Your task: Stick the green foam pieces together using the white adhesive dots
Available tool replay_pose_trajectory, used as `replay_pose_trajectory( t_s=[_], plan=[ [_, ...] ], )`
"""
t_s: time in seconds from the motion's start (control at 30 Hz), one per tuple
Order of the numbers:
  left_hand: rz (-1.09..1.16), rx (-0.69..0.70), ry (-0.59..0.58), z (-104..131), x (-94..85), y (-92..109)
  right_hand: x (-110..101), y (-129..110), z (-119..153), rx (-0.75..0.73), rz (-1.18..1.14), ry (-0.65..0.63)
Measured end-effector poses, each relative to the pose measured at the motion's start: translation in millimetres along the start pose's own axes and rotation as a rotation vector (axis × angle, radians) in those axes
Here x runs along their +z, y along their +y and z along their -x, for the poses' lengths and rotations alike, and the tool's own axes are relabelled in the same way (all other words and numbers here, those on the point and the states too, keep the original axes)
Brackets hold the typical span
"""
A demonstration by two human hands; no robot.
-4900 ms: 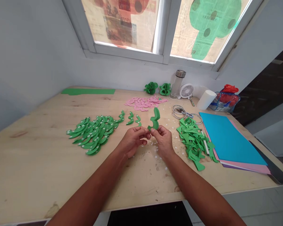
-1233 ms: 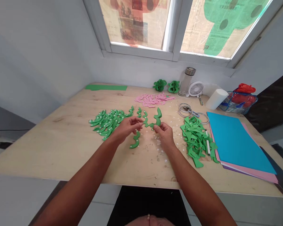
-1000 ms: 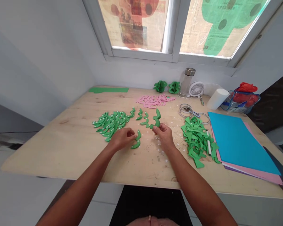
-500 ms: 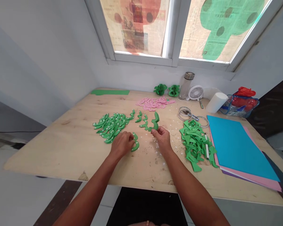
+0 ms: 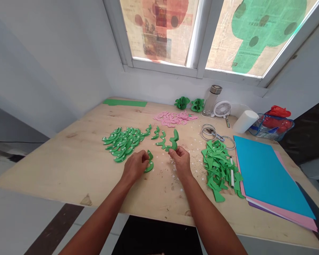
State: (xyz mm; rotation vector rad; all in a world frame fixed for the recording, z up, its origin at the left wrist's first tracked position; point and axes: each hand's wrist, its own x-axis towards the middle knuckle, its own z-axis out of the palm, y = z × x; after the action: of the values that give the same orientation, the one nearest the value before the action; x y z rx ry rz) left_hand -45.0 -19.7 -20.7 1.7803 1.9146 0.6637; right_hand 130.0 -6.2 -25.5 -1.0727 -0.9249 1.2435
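My left hand (image 5: 136, 165) is closed, its fingers pinching a scalloped green paper cutout (image 5: 149, 166) low over the wooden table. White tabs dot that piece. In my right hand (image 5: 181, 160), thumb and fingers grip the lower end of a folded green cutout (image 5: 174, 139), which stands up from the hand. Just left of it lie a few small wavy green pieces (image 5: 163, 141). Beyond my left hand spreads a heap of green cutouts with white tabs (image 5: 126, 141).
Green paper scraps (image 5: 218, 166) and a white marker (image 5: 231, 173) lie right, beside coloured sheets (image 5: 271, 173). Tape rolls (image 5: 208, 131), pink cutouts (image 5: 172, 118), a bottle (image 5: 212, 100), a small fan (image 5: 222, 108) and a white roll (image 5: 245, 121) are farther back.
My left hand has tilted its green cutout more upright, with more of it covered by the fingers. The right hand keeps its hold nearly in place. The whole view has shifted slightly.
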Motion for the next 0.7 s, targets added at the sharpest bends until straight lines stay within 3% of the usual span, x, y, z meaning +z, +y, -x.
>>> replay_pose_trajectory(
  t_s=[0.13,0.27,0.37,0.5,0.7],
  plan=[
    [0.58,-0.047,-0.005,-2.7,-8.2,0.9,-0.4,1.0,-1.2,0.019,-0.021,0.003],
    [0.993,-0.085,-0.187,-12.3,-26.0,14.9,-1.1,3.0,-2.8,0.05,-0.042,-0.013],
    [1.095,-0.077,-0.256,-22.4,-32.2,28.2,-1.1,3.5,-3.6,0.062,-0.041,-0.019],
    [1.121,-0.038,-0.352,-37.3,-26.5,41.7,0.8,1.5,-3.7,0.072,-0.046,-0.042],
    [1.131,0.048,-0.345,-55.2,-14.7,48.8,4.8,-1.7,-3.3,0.086,-0.068,-0.089]
  ],
)
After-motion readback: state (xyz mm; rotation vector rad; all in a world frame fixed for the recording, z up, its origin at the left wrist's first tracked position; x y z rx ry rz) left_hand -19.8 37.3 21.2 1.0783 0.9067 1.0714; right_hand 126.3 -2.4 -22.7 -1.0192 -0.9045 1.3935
